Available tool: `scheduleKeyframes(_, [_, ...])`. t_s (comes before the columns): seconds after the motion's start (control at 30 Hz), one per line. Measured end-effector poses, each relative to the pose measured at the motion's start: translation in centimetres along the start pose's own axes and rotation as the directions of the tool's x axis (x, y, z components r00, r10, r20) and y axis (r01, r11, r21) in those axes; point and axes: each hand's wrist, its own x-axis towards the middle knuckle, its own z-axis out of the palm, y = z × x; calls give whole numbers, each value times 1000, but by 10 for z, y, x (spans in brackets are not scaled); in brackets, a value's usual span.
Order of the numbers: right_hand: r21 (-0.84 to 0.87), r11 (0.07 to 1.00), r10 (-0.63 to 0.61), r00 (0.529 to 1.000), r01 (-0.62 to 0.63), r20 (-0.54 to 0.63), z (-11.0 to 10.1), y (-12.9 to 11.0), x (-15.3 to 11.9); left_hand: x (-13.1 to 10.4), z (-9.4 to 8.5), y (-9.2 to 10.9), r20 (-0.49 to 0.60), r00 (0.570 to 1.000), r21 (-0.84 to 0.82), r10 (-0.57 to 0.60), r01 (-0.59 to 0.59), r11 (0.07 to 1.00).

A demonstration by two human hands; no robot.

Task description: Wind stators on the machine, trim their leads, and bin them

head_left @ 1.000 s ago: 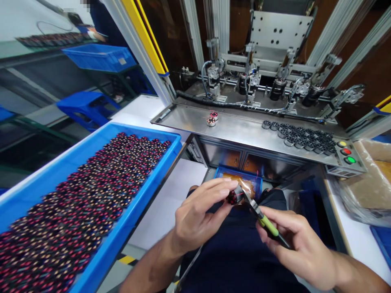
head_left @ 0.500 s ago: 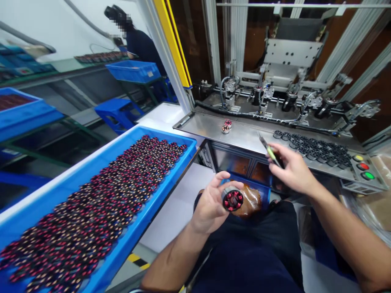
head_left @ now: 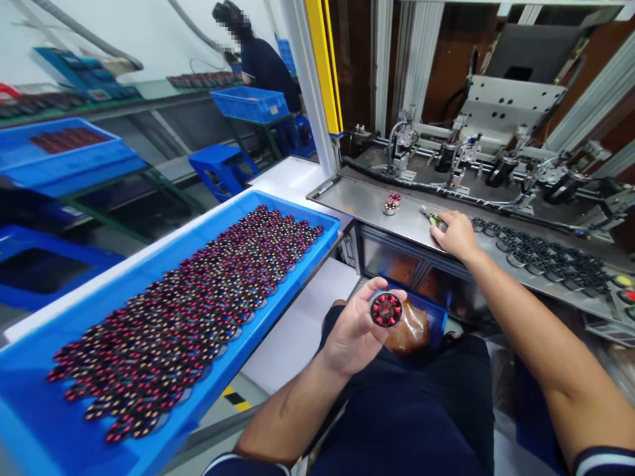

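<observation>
At the far left of the frame, a blue bin (head_left: 114, 142) holds reddish-brown pieces; the long blue tray (head_left: 30, 396) fills the lower left, rows of wound cores (head_left: 198, 304) with red and copper spots covering much of its floor; in the upper left a person (head_left: 268, 63) in a dark top is at another work spot; right of that, the tray's far end lies on your white desk (head_left: 288, 173).

Near the centre, your left hand (head_left: 353, 330) holds up a wound ring (head_left: 385, 301), its fingers grasping it by the outer side, with the open face and red windings towards you; above it, two loose cores (head_left: 390, 207) sit close together on the metal ledge (head_left: 342, 193); just right of them are the green-handled pliers (head_left: 435, 221), at the ledge's surface; your right hand (head_left: 457, 235) lies over the handles, and whether its fingers are clenched on them you cannot tell; farther right, black slotted parts (head_left: 546, 254) stand in a cluster, reaching towards the yellow button (head_left: 622, 280) at the right edge.
</observation>
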Motion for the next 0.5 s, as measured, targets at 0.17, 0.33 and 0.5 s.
scheduleKeyframes(0.17, [-42,999,-22,1000,23,17,-1,6,-1,3,2,-5,37,999,-39,7,-5,999])
scheduleKeyframes(0.33, [-50,998,-47,999,48,26,-15,0,-4,-9,0,1,123,991,-27,57,-54,998])
scheduleKeyframes(0.5, [-9,996,-92,994,93,50,-23,11,4,-54,-38,24,32,979,120,202,-205,971])
